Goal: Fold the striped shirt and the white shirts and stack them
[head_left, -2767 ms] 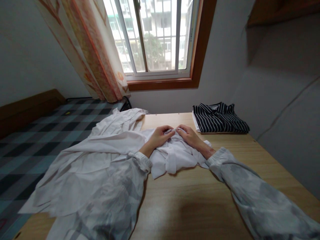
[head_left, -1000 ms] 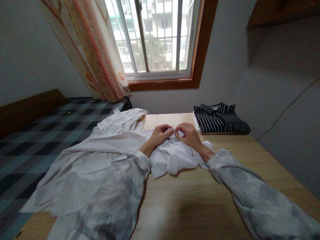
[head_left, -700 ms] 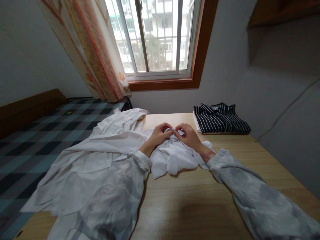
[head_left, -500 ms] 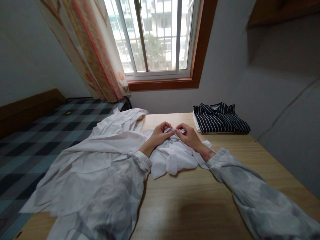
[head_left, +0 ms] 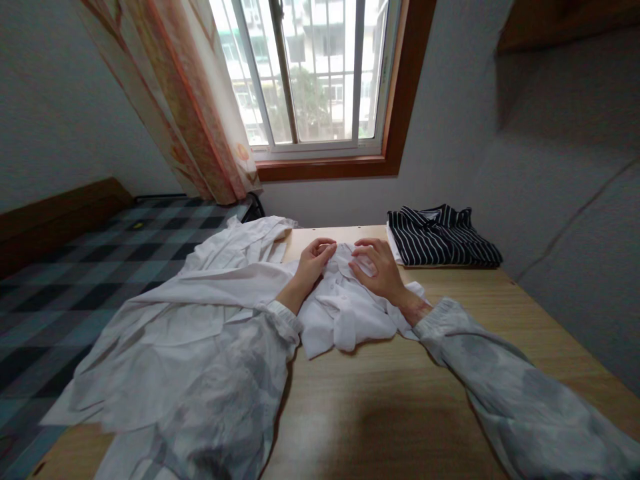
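A white button-up shirt (head_left: 345, 300) lies bunched on the wooden table, its collar toward the window and small buttons showing down its front. My left hand (head_left: 313, 267) is at the left side of the collar, thumb and fingertips pinched together at the cloth's edge. Just right of the collar, my right hand (head_left: 379, 267) has its fingers apart and curved over the fabric, gripping nothing. Part of the shirt is hidden under both hands and wrists.
More white clothing (head_left: 165, 340) spreads in a loose heap on the left, over the table edge toward the checked bed (head_left: 100, 260). A folded black-and-white striped garment (head_left: 443, 237) rests at the back right of the wooden table (head_left: 350, 413). Behind stands a window with a curtain (head_left: 193, 120).
My hands have moved apart at the collar. The right fingers have let go and spread; the left has shifted slightly left and up. The collar now shows between them.
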Available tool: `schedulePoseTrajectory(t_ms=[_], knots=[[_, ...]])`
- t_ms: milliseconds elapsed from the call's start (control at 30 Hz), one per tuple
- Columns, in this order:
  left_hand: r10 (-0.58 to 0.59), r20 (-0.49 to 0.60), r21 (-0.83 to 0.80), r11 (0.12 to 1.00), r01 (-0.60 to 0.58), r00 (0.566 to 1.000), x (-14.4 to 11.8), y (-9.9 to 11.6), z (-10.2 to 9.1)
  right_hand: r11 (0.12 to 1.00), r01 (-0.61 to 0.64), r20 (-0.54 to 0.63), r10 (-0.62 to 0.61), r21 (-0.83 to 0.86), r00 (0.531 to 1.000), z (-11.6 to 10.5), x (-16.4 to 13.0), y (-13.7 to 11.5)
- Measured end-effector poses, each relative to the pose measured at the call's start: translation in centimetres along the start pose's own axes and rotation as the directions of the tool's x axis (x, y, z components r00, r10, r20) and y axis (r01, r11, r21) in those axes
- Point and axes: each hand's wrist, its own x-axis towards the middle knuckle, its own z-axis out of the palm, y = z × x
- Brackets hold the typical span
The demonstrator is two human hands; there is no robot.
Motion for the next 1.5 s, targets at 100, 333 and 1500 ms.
schedulePoseTrajectory(t_ms=[100,333,1500], knots=[[-0.088,-0.027,-0.088,0.992,0.086,0.996,0.0,0.3,-0.3,0.997,0.066,0.119,-0.063,-0.028,0.991,0.1,-0.1,-0.2],[-0.190,-0.077,-0.135,0.975,0.178,0.979,0.5,-0.2,-1.1,0.997,-0.015,0.273,0.037,-0.081,0.961,1.1,-0.2,1.8],[-0.193,0.311,0.896,0.387,-0.219,0.931,0.9,5.2,-2.6,0.888,-0.443,0.270,0.399,0.123,0.876,-0.4,1.2,-0.2]])
